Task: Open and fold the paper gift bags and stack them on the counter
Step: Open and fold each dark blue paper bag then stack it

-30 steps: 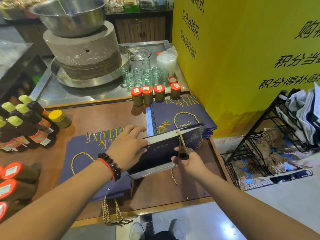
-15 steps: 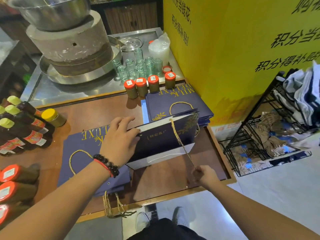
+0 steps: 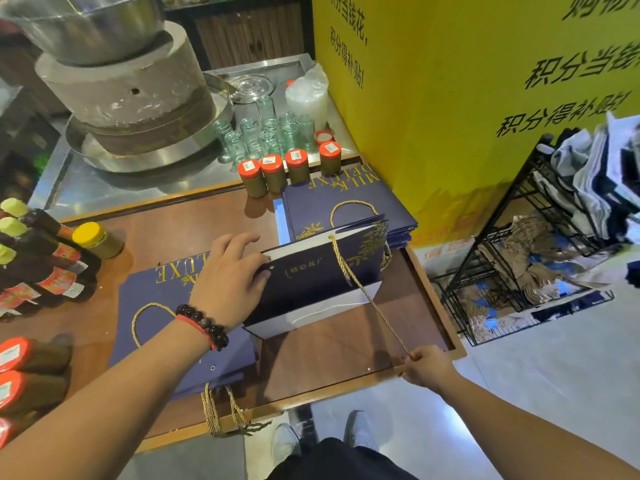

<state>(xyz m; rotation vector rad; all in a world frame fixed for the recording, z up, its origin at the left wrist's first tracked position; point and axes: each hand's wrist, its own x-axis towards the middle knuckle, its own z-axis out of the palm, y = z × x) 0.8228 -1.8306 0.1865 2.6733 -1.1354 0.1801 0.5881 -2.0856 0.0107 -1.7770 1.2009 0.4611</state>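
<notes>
Two hands are busy on one navy bag (image 3: 313, 282), which stands half opened on the wooden counter (image 3: 194, 223) and serves as the landmark. The left hand (image 3: 230, 275) grips the bag's left upper corner, thumb on the near face and fingers curled over the rim. The right hand (image 3: 424, 367), well toward the counter's near right edge from the bag, pinches the end of the gold cord handle (image 3: 367, 296) and holds it taut in a straight line back to the bag's near face.

By my reading the step in hand is the opening or straightening of this bag, with the cord drawn clear. The next move likely calls for slackening the cord, pressing the sides flat along their creases, and laying the bag on a pile.

Just left of the bag lies a flat stack (image 3: 156, 306) of the same bags, partly under the left wrist, its cords hanging over the counter's front edge. Just behind the bag sits a second stack (image 3: 346, 202), with four red-capped jars (image 3: 289, 169) beyond it.

Which stack is the finished one cannot be told. The bag's far side and bottom fold are hidden, the right fingertips are too small to read, and the wire rack (image 3: 519, 254) to the right is blurred.
</notes>
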